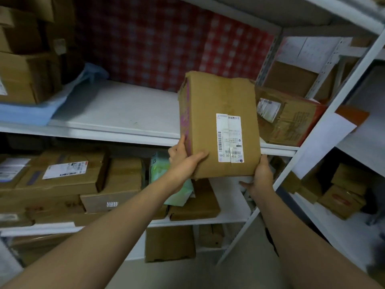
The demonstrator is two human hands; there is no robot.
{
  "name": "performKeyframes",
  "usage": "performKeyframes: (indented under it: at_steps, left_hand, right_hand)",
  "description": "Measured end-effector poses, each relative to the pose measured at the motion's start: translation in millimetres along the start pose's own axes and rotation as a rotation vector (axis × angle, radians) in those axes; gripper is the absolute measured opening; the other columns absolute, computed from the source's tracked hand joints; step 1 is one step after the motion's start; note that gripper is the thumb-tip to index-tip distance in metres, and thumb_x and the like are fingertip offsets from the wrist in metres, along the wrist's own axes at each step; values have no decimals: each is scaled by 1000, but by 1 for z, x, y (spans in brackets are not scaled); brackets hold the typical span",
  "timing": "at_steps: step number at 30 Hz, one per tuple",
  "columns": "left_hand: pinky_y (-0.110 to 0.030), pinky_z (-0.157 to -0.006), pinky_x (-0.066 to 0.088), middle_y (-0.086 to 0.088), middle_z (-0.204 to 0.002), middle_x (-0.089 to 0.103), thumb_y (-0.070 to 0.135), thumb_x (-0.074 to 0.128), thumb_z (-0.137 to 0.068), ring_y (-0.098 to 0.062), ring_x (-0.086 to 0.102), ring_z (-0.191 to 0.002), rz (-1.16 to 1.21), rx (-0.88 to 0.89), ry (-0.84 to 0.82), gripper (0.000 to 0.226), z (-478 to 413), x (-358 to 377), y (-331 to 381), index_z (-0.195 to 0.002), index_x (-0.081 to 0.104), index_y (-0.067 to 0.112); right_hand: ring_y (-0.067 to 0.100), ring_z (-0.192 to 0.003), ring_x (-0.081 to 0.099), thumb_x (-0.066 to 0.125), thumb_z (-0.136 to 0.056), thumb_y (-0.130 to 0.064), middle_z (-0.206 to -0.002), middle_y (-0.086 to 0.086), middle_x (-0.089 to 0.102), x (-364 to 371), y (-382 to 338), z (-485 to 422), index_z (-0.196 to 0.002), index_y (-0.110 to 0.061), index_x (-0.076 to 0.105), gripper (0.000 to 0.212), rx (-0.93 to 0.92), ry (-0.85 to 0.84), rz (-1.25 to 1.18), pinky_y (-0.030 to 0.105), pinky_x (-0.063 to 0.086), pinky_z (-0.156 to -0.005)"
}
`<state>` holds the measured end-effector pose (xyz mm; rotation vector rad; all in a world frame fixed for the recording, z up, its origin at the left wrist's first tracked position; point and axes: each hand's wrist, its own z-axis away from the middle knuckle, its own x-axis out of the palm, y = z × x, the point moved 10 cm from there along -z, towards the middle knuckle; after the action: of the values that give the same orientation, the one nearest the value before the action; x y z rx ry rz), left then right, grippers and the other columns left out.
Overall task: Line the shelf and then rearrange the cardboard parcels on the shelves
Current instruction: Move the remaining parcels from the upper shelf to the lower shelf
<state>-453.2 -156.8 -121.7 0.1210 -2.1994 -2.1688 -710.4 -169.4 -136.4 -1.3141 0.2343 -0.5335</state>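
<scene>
Parcel: the cardboard parcel [218,124] is held clear of the shelf [116,113], in front of its edge.
Left grip: the left grip [183,163] is wrapped round the lower left corner.
Right grip: the right grip [261,176] is cupped under the lower right corner.
Advice: the base should be raised above the edge and set flat, probably clear of the red-printed box [289,119].
</scene>
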Motion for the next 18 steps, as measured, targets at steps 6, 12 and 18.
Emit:
performKeyframes:
  at_steps: [6, 12, 18]
  left_hand:
    - [-47, -106, 41, -3, -140, 39, 48, 83, -64, -26, 44, -126, -5, -287, 95, 105, 34, -8, -75, -145, 21, 26]
    - [-49, -96, 45, -8, -128, 51, 7, 68, -80, -28, 50, -110, 139, -565, 227, 71, 88, -30, -164, -137, 26, 16]
    - [-43, -83, 43, -5, -117, 51, 7, 59, -84, -25, 49, -104, 159, -619, 357, 52, 136, -69, -209, -123, 28, 22]
  right_hand:
    - [22, -91, 53, 45, -99, -43, -102, 2, 56, -12, 71, 13, -109, -20, 53, 26, 244, -203, 170, 48, 46, -94]
    - [25, -104, 55, 42, -100, -30, -108, 4, 60, -24, 149, 15, -116, -18, 53, 23, 342, -276, 298, 44, 47, -90]
    - [30, -104, 59, 39, -100, -35, -109, 9, 63, 5, 204, 30, -115, -19, 52, 26, 316, -429, 494, 54, 46, -98]
